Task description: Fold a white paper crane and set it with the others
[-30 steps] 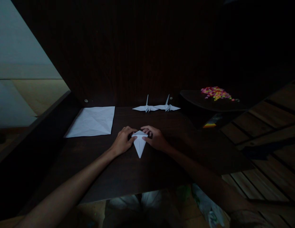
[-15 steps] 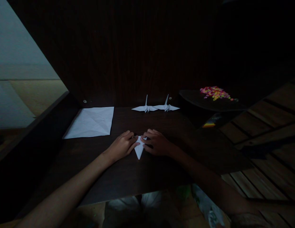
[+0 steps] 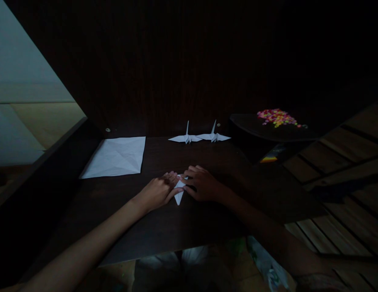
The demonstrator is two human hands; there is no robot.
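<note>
A small folded white paper (image 3: 178, 197) lies on the dark tabletop, its narrow point toward me and a crease down its middle. From the left, my left hand (image 3: 158, 191) presses on it, the thumb reaching across the paper and the fingers at its upper edge. On the other side, my right hand (image 3: 201, 183) grips the paper's upper right part with bent fingers and thumb. Both hands cover much of the upper paper. Behind them stand two white paper cranes, a left crane (image 3: 186, 139) and a right crane (image 3: 214, 137), wings overlapping.
A creased white paper sheet (image 3: 118, 158) lies flat at the left of the table (image 3: 164, 231). Colourful small pieces (image 3: 278, 117) are heaped on a raised corner shelf (image 3: 249, 123) at the right. A dark back panel (image 3: 176, 73) and left side board (image 3: 45, 162) border the table.
My left hand has shifted slightly right, and its thumb now stretches farther across the folded paper. My right hand stays almost in place.
</note>
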